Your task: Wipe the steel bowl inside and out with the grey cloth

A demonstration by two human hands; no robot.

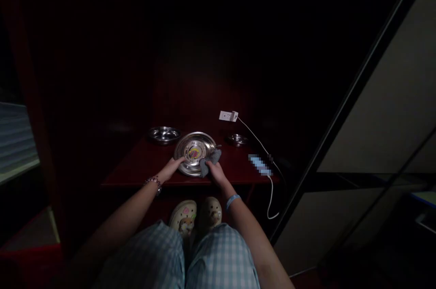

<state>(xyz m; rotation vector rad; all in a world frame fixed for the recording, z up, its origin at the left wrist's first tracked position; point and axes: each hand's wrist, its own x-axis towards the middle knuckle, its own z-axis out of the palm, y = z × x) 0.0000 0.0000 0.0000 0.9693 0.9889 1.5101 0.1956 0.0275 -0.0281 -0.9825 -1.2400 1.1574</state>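
A round steel plate with a yellow and red sticker in its middle stands tilted on a dark red table. My left hand grips the plate's left rim, fingers closed on it. My right hand is closed on a grey cloth, which is pressed against the plate's lower right rim. A bead bracelet is on my left wrist and a blue band on my right.
A steel bowl sits behind the plate at the left and a small steel dish at the right. A phone lies on the table's right side, its white cable running to a wall socket. The surroundings are dark.
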